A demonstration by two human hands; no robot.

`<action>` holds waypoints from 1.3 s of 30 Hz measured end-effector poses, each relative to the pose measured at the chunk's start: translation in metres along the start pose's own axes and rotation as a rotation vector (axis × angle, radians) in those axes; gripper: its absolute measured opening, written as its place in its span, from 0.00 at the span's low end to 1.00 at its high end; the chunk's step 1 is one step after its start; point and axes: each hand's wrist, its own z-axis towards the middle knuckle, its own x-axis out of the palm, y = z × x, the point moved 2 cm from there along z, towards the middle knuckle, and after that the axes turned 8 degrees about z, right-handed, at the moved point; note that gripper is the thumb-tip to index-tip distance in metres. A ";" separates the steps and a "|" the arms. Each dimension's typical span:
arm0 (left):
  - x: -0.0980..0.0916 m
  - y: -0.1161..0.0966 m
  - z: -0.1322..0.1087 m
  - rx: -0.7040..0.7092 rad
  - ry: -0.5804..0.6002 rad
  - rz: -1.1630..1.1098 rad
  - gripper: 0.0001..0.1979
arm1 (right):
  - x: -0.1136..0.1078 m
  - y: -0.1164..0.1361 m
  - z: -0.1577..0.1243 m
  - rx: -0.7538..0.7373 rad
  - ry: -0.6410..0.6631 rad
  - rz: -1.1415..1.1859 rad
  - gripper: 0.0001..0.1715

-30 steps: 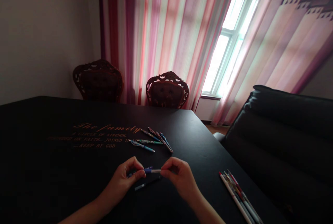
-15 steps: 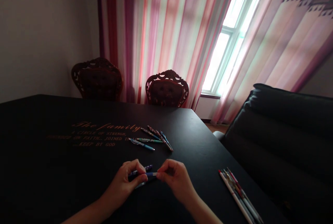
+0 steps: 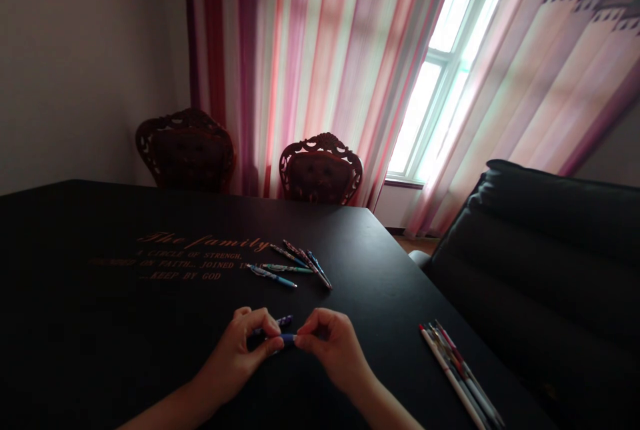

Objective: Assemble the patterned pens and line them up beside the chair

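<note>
Between my two hands is a blue pen barrel (image 3: 288, 339), held level just above the dark table (image 3: 165, 343). My left hand (image 3: 245, 340) pinches its left part between thumb and forefinger. The tip end at the right is in the pinched fingertips of my right hand (image 3: 333, 347), which cover it. Behind my left fingers, partly hidden, lies a purple patterned pen part (image 3: 285, 321). Farther back, several patterned pens rest in a loose pile, among them a light blue pen (image 3: 277, 277) and a green one (image 3: 287, 269).
Several slim pens or refills, including a white one with a red end (image 3: 447, 370), lie at the table's right. A dark sofa (image 3: 550, 270) stands beyond that edge. Two carved chairs, one a middle chair (image 3: 321, 173), are behind the table before striped curtains (image 3: 320, 50).
My right hand has moved slightly left, closer to my left hand. The pale tip seen between them earlier is now covered by my right fingertips.
</note>
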 end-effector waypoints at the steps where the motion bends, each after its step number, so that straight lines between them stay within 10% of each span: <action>1: 0.000 0.000 0.000 0.001 0.003 0.006 0.09 | 0.001 0.000 0.000 0.003 -0.001 0.003 0.09; 22: -0.001 -0.009 0.002 0.063 0.018 0.126 0.08 | 0.008 0.002 0.000 0.022 0.053 0.049 0.06; 33: -0.003 -0.012 -0.003 0.231 0.012 0.562 0.05 | -0.067 0.001 0.029 -0.032 -0.051 0.132 0.16; 39: -0.005 -0.009 0.001 0.207 -0.019 0.581 0.04 | -0.073 0.002 0.031 0.012 -0.006 0.132 0.12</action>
